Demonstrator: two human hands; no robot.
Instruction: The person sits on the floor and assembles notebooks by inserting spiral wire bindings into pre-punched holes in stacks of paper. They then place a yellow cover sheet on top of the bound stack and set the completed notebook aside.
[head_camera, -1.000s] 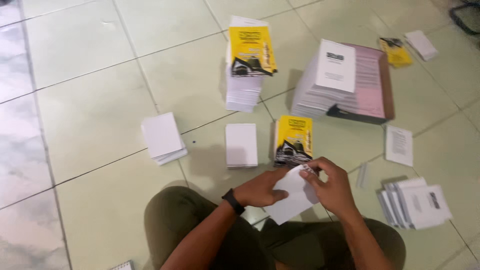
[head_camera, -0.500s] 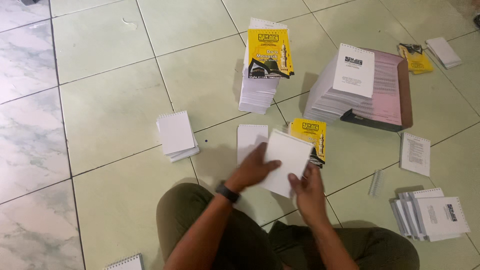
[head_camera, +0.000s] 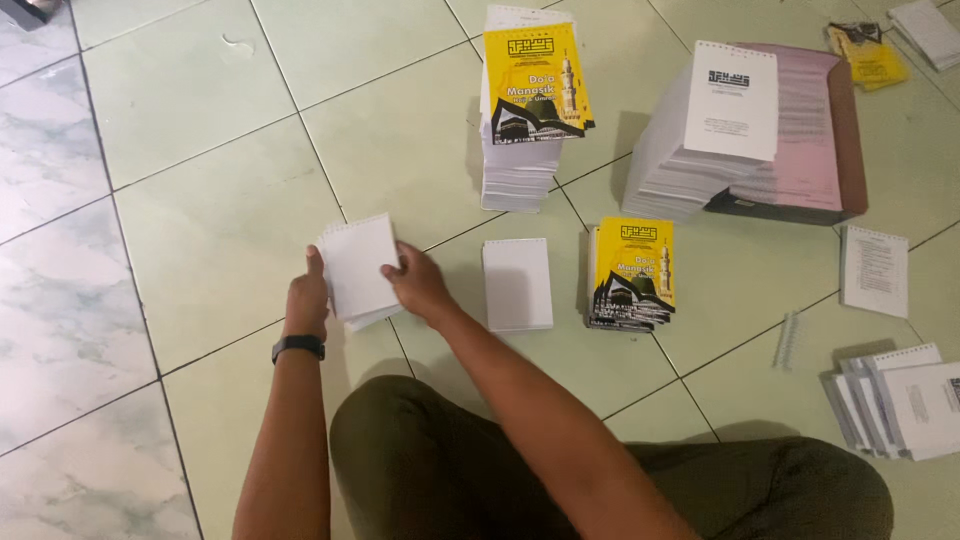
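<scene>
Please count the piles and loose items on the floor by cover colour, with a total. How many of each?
Yellow-cover piles: 3 - tall stack, low stack, far one
White piles or sheets: 6 - under both hands, middle, big stack, single sheet, fanned booklets, top corner
Spiral binding: 1
Total: 10

A moment ago both hands held a white sheet up in front of the small yellow book pile (head_camera: 632, 272). Now the left hand (head_camera: 306, 300) and right hand (head_camera: 420, 285) have moved over to the white pad stack (head_camera: 360, 268) on the floor and rest on it.
</scene>
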